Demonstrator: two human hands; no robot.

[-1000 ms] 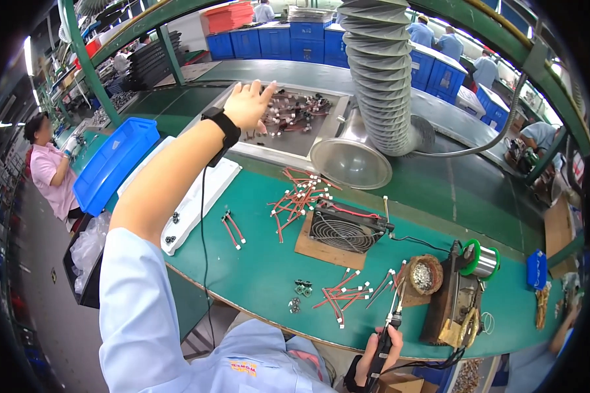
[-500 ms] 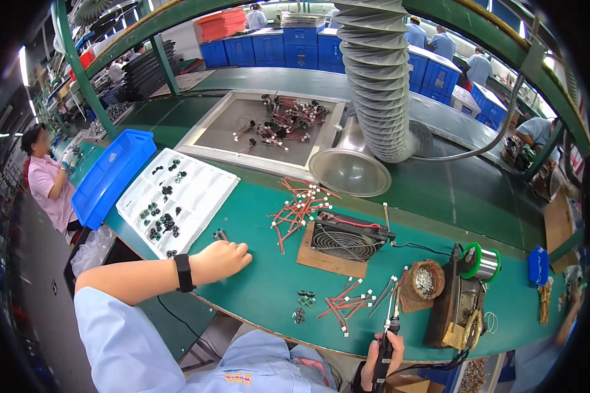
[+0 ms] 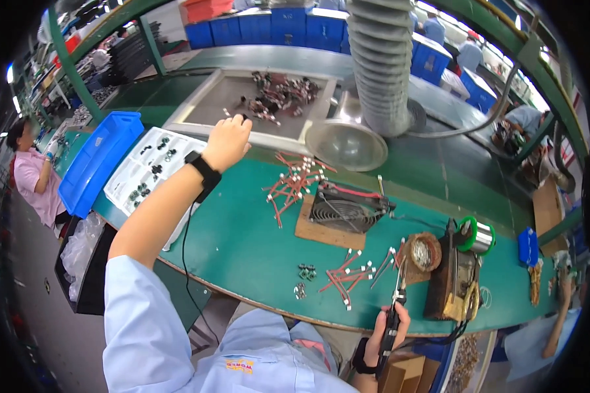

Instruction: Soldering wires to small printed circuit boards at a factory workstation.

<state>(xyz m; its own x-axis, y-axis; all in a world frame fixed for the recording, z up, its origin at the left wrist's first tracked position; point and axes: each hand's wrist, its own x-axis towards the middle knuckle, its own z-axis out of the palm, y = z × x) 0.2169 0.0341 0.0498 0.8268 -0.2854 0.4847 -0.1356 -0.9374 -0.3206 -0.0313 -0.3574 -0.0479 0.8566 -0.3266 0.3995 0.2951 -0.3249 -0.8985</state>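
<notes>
My left hand is raised over the near edge of a white-framed grey tray. Its fingers are closed, with a small dark part just showing at the fingertips. Behind it lies a heap of dark parts with red wires. My right hand grips a soldering iron, tip upward beside a round brown pot of silvery bits. To the iron's left lie red wires with white connectors, small green-black parts and small silvery pieces.
A white compartment tray with small parts and a blue bin stand left. A small fan, more red wires, a fume duct and a solder spool occupy the bench. A co-worker sits far left.
My left hand has moved up and away from the bench beside the compartment tray to the framed tray. The dark part near it is gone from the bench. My right hand still holds the iron.
</notes>
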